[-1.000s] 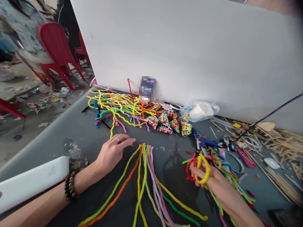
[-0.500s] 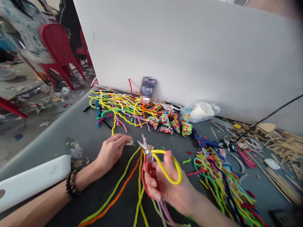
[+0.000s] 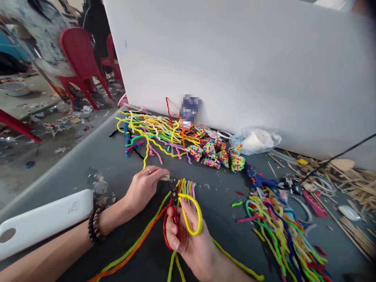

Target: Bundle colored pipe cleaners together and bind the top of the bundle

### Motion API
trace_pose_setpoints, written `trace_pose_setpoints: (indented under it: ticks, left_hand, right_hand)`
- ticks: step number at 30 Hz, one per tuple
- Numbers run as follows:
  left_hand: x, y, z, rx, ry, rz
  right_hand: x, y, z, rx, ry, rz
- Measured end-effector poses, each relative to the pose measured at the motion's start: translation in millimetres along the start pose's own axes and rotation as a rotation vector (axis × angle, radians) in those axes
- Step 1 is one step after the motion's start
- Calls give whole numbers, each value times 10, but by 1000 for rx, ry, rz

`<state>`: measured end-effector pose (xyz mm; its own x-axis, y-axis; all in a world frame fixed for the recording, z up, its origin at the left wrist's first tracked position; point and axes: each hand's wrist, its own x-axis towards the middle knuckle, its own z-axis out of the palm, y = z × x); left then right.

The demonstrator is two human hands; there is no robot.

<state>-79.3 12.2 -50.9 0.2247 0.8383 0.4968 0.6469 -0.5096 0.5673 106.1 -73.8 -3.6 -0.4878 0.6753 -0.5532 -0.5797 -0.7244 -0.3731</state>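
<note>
My right hand (image 3: pixel 190 235) holds scissors (image 3: pixel 174 196) with one red and one yellow handle loop. The blades point away from me, close to the fingertips of my left hand (image 3: pixel 143 186). Thumb and fingers of that hand are pinched on a small pale piece (image 3: pixel 165 177) whose kind is hard to make out. Under the scissors, chenille stems (image 3: pixel 143 231) in yellow-green, orange and lilac lie over the dark table, several passing behind my right hand.
More chenille stems (image 3: pixel 152 127) lie at the back beside colourful woven pieces (image 3: pixel 210 150). A blue glue gun (image 3: pixel 260 180), a stem pile (image 3: pixel 282 231) and wooden sticks (image 3: pixel 358 235) are on the right. A white flat case (image 3: pixel 47 223) lies left, before a white panel (image 3: pixel 229 70).
The scissors in my right hand have moved left, towards my left fingertips, and their blades have come closer together. The view has shifted slightly; my left hand keeps its pinch.
</note>
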Motion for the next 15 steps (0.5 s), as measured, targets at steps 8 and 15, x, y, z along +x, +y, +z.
trace_pose_setpoints:
  ticks: [8, 15]
  left_hand:
    - [-9, -9, -5, -9, 6, 16]
    - [-1, -1, -18, -2, 8, 40]
  right_hand:
    - [108, 121, 46, -4, 27, -13]
    - [161, 146, 133, -110, 86, -60]
